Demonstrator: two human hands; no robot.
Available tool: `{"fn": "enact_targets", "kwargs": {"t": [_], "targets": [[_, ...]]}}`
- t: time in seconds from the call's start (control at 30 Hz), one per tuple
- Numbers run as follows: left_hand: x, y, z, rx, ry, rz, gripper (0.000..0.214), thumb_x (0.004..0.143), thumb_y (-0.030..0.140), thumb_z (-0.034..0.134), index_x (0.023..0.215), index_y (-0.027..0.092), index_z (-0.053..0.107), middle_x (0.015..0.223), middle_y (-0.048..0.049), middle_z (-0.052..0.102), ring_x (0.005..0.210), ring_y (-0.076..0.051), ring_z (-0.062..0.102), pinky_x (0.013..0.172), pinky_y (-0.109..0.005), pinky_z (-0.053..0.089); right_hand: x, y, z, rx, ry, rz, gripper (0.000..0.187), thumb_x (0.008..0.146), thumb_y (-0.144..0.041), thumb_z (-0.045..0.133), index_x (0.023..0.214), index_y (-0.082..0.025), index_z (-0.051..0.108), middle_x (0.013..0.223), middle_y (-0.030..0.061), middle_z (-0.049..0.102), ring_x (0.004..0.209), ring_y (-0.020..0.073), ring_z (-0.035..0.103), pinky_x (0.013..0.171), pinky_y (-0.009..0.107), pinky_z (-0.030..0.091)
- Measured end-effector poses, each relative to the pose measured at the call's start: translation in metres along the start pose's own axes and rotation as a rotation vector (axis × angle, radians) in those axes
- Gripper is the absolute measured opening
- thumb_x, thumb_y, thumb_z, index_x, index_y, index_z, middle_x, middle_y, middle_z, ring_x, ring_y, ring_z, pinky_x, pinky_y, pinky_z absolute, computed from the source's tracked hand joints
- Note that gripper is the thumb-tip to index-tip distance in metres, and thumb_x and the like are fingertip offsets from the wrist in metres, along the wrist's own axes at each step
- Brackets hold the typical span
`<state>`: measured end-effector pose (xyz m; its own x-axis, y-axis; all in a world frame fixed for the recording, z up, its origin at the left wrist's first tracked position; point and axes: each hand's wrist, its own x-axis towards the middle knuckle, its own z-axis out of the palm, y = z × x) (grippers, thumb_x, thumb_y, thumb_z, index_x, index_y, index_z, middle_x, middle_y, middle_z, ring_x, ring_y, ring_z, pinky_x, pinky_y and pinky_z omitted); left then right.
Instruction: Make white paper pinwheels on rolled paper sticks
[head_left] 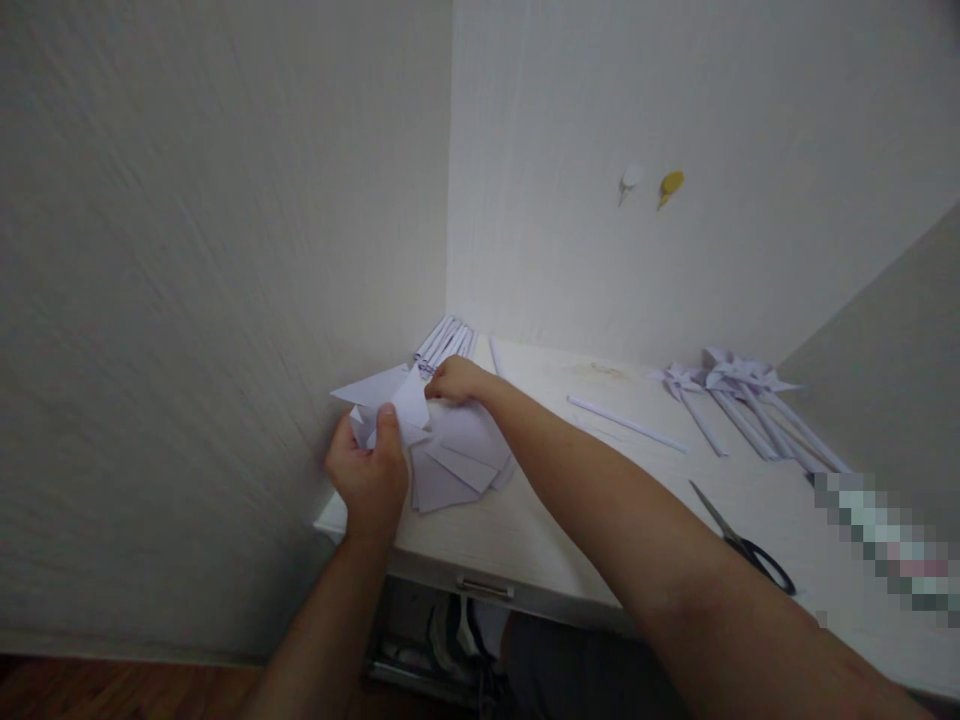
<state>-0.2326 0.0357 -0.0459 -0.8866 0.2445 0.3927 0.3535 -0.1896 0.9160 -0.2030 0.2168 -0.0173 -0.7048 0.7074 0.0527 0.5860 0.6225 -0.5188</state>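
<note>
My left hand (369, 470) grips a folded white paper piece (390, 402) at the left end of the white desk (540, 530), thumb pressed on its front. My right hand (457, 380) reaches across with fingers curled, pinching the same paper at its top edge. Under both hands lies a loose stack of cut white paper sheets (461, 455), fanned out near the desk's left corner.
A bundle of rolled paper sticks (446, 343) leans in the wall corner. One rolled stick (626, 422) lies mid-desk. Several finished paper pinwheels (739, 395) lie at the right. Black-handled scissors (742, 540) rest near the front edge. Two hooks (651, 186) hang on the wall.
</note>
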Motion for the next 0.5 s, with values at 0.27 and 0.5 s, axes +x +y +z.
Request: {"fn": "enact_targets", "kwargs": {"t": [0.27,0.5], "targets": [[0.000,-0.002,-0.001,0.057,-0.115,-0.002,0.023,0.081,0.039,0.065,0.078,0.016,0.066,0.069,0.0002,0.066,0.066,-0.017,0.061,0.066,-0.028,0.049,-0.049,-0.008,-0.031,0.119,0.122,0.077,0.013,0.087,-0.027,0.073,0.086,-0.015,0.073,0.086,0.0078,0.077,0.091,0.0222,0.072,0.079,0.028,0.052],[-0.013,0.012,0.000,0.106,-0.173,0.053,0.025,0.076,0.041,0.068,0.073,0.016,0.065,0.065,0.0013,0.062,0.061,-0.017,0.055,0.060,-0.028,0.044,-0.136,0.035,-0.052,0.269,0.134,0.182,0.015,0.087,-0.020,0.076,0.101,-0.018,0.074,0.095,0.0041,0.076,0.089,0.0182,0.071,0.083,0.031,0.057]]}}
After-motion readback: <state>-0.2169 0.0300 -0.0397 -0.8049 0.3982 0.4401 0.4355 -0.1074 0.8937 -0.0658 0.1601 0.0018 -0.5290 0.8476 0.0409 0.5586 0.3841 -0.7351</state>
